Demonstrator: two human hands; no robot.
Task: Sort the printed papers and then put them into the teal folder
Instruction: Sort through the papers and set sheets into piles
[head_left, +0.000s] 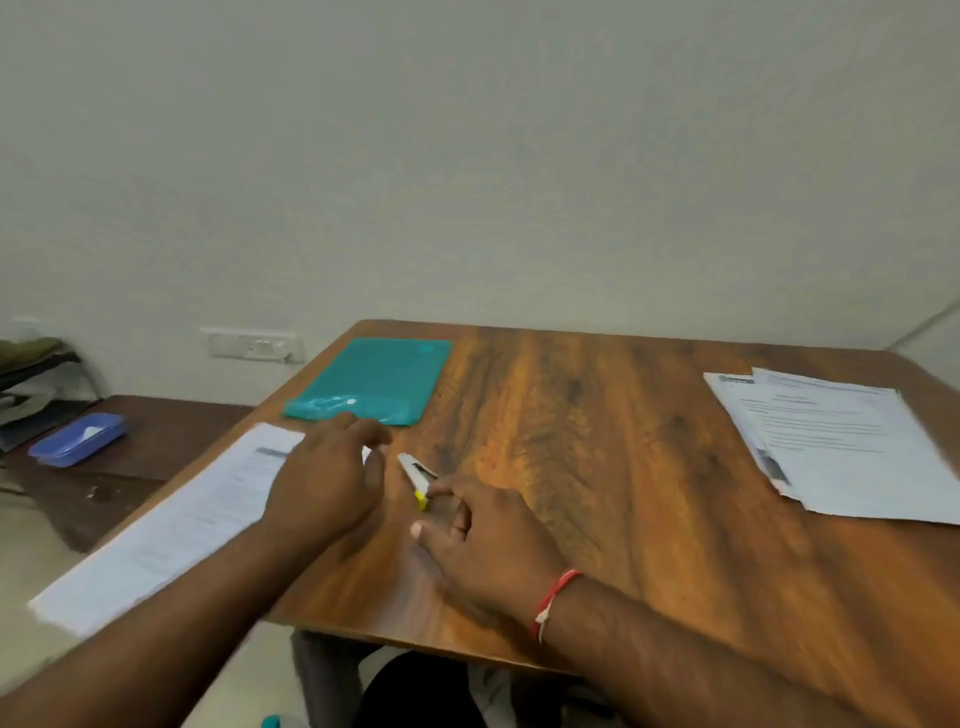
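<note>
Sorting stage, folder not yet loaded. Teal folder (371, 382) lies flat and closed on the wooden table (597, 467), with no sheet seen in or on it. One stack of printed papers (171, 525) begins just on the near side of the folder and runs toward the person. A fanned stack (841, 441) lies well to the folder's right.

Left hand (327, 483) sits just near of the folder, over the top corner of the closer stack — fingers loosely bent, nothing held. Whether it presses the sheet cannot be told. Right hand (483, 540), red thread (556, 597) at the wrist, is near and right of the folder. Its fingers are spread, with the forefinger tip at the yellow end of a small stapler (418, 478) — touching, not grasping.

Judged step: fastening or squaring a sorted set. The next move calls for a firm hold on the stapler and a steadied paper corner, and only then should the folder be opened.

Left of the folder, off the table, is a blue tray (78, 439).
</note>
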